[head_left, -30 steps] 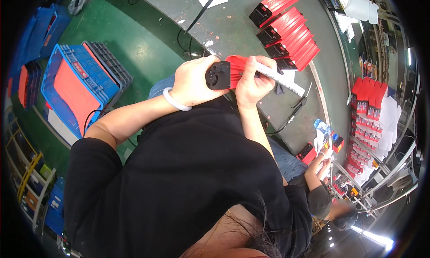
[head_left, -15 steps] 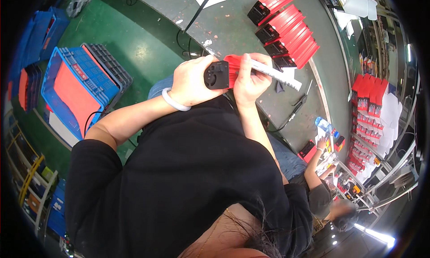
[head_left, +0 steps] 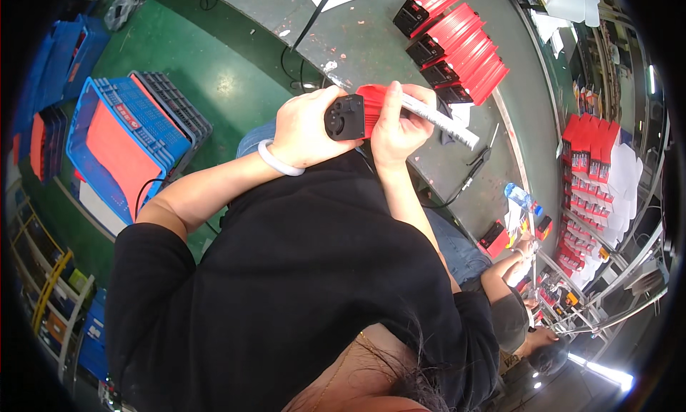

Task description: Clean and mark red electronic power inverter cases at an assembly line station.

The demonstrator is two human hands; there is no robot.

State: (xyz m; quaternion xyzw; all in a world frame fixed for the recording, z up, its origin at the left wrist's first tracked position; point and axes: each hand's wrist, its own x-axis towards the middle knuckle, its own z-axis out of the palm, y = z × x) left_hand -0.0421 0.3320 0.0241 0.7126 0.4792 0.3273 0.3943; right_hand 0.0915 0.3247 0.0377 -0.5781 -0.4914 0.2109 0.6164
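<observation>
My left hand (head_left: 307, 125), a white band on its wrist, is wrapped round a red finned metal box (head_left: 372, 108) with a black end panel (head_left: 345, 117) that has round openings. The box is held just off the front of my body, near the table edge. My right hand (head_left: 400, 130) is closed at the box's other side, its thumb and fingers pinching a long white strip or roll with small dark print (head_left: 446, 125). Whether those fingers also grip the box is hidden. The strip sticks out to the right, over the table.
Several similar red boxes (head_left: 468, 44) stand in a row on the green table (head_left: 371, 40). A dark screwdriver-like tool (head_left: 477, 167) and a bottle (head_left: 523, 197) lie to the right. A co-worker (head_left: 509, 305) is beyond. Blue crates (head_left: 146, 112) sit on the floor at left.
My hands, the box and the white strip stay almost still. The co-worker's hands have moved closer together, away from the spot beside the bottle.
</observation>
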